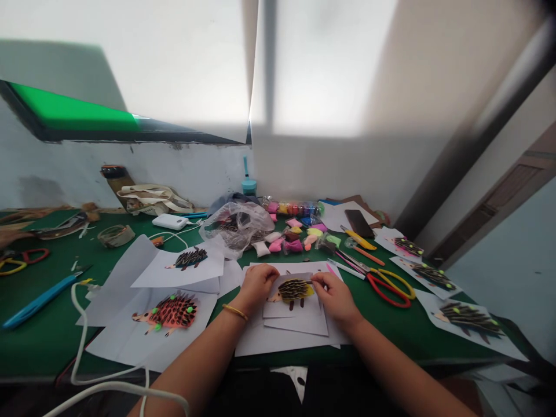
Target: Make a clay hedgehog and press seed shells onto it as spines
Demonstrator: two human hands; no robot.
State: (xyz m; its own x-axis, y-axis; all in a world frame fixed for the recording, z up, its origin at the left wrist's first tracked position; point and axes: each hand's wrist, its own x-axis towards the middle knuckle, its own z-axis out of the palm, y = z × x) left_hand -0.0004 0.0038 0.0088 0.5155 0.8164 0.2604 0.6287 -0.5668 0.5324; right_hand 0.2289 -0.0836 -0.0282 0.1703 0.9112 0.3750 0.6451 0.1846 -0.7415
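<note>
In front of me a small paper hedgehog picture lies on white sheets; its yellow body carries rows of dark spines that look like seed husks, with brown feet below. My left hand, with a gold bangle at the wrist, is closed with its fingertips pinching the picture's upper left corner. On the other side my right hand is closed too, thumb and finger pinching the upper right edge, close to the spines. Any small piece between those fingertips is hidden. Beneath, a larger white sheet rests on the green table.
Red-and-yellow-handled scissors lie right, near an orange stick and a phone. Colourful clay packets and a plastic bag sit behind. Other hedgehog pictures flank me. A white cable crosses the left front.
</note>
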